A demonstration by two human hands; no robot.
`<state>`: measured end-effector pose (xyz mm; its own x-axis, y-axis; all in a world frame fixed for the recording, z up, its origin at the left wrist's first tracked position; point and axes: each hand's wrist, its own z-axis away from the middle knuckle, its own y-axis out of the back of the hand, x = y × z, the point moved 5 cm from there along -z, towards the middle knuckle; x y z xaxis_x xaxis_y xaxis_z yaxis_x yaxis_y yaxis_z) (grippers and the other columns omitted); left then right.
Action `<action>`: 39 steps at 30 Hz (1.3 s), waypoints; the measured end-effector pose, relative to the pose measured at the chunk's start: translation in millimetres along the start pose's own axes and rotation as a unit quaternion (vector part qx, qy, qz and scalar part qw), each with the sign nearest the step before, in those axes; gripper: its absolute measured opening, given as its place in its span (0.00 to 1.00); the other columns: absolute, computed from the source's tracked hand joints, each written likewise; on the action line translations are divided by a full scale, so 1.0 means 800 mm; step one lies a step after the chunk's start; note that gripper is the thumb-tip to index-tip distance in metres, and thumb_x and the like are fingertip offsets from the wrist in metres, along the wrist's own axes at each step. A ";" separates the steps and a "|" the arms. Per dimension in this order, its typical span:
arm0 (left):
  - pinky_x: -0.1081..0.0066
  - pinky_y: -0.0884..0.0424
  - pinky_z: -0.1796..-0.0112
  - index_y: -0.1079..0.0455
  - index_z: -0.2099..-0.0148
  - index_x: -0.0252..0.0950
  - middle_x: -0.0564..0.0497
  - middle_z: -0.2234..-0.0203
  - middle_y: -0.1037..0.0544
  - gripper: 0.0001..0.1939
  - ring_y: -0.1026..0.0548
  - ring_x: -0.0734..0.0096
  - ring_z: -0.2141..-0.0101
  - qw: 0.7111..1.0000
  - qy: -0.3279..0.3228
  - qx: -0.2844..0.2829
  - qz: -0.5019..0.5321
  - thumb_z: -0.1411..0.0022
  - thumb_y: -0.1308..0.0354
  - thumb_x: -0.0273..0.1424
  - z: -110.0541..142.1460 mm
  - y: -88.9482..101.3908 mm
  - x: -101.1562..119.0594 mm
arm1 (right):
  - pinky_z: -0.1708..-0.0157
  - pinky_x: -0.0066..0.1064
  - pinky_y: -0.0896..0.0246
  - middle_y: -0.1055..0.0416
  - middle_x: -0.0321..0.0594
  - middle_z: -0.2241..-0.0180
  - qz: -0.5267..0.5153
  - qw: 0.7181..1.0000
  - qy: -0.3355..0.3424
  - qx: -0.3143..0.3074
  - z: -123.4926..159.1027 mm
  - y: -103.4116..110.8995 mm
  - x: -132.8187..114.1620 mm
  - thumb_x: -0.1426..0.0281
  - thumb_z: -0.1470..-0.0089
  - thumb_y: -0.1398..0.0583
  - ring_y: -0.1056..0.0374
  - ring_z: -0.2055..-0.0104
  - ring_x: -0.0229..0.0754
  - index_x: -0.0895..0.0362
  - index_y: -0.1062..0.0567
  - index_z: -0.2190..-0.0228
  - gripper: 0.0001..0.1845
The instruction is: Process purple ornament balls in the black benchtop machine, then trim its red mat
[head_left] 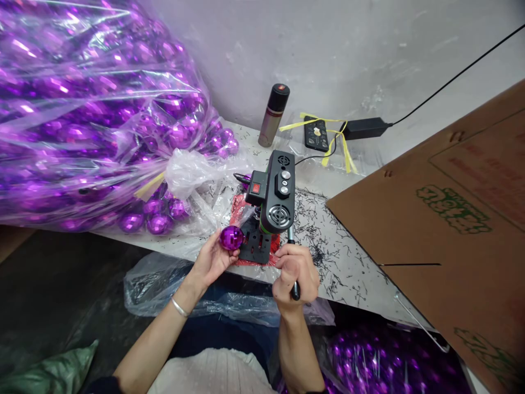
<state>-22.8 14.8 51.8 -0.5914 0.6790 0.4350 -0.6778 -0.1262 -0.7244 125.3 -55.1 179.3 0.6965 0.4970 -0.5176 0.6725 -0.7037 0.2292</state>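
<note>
- Seen with the clock centred on the black, twin-grilled machine with silver buttons (pixel 283 186), the shiny purple faceted ball (pixel 231 238) sits at eight o'clock, beside the flat black slotted base plate (pixel 256 253). Whether it touches the plate is too small to tell.
- The ball could slip or roll: it looks smooth and round, and only a few digits cradle it. A drop toward seven o'clock would carry it over the edge of the pale worktop (pixel 361 273).
- The left fingers might get pinched or knocked, being so near the plate and the machine, if the lever under the other hand shifts unexpectedly.
- A hard pull on that lever could tip or slide the machine, since its plate seems to rest on crinkled red plastic sheeting (pixel 238 210), which may give.
- Thin dark scraps (pixel 314 219), strewn thickly from three to five o'clock, could stick to the ball or work under the plate.
- The left hand (pixel 211 257), at eight o'clock, has its grip parted about to the ball's width, digits curled partway round it, palm turned upward.
- The right hand (pixel 297 273), at six o'clock, has its grip clenched round the slim black lever handle (pixel 296 291), whose lower end pokes out below the fist.
</note>
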 end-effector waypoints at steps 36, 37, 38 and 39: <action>0.58 0.30 0.52 0.33 0.40 0.36 0.42 0.55 0.20 0.30 0.23 0.55 0.55 0.554 -0.519 0.011 -0.651 0.37 0.37 0.47 -0.045 -0.022 -0.019 | 0.68 0.32 0.35 0.30 0.36 0.72 0.024 0.999 0.030 0.012 0.030 -0.007 0.018 0.71 0.32 0.50 0.33 0.72 0.35 0.56 0.32 0.73 0.17; 0.57 0.30 0.52 0.33 0.40 0.36 0.42 0.55 0.20 0.30 0.23 0.54 0.54 0.559 -0.514 0.012 -0.651 0.37 0.36 0.47 -0.046 -0.022 -0.019 | 0.67 0.33 0.34 0.30 0.36 0.72 0.026 0.999 0.036 0.018 0.035 -0.009 0.021 0.71 0.31 0.50 0.33 0.72 0.35 0.56 0.32 0.73 0.17; 0.57 0.30 0.52 0.33 0.40 0.36 0.42 0.55 0.20 0.29 0.23 0.54 0.54 0.564 -0.507 0.014 -0.652 0.37 0.36 0.47 -0.047 -0.022 -0.020 | 0.65 0.33 0.34 0.30 0.36 0.72 0.028 0.999 0.039 0.023 0.039 -0.010 0.024 0.71 0.31 0.51 0.33 0.72 0.35 0.55 0.32 0.73 0.17; 0.56 0.30 0.51 0.33 0.40 0.37 0.42 0.54 0.20 0.29 0.23 0.53 0.53 0.569 -0.499 0.015 -0.654 0.38 0.36 0.47 -0.048 -0.021 -0.020 | 0.65 0.34 0.33 0.29 0.35 0.72 0.029 0.998 0.040 0.029 0.042 -0.011 0.026 0.71 0.31 0.51 0.33 0.73 0.35 0.55 0.32 0.73 0.17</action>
<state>14.8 33.7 36.7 0.4840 -0.5397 0.6888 -0.8214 -0.0087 0.5703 125.3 -55.4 138.9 0.7531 0.4924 -0.4362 0.6167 -0.7593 0.2077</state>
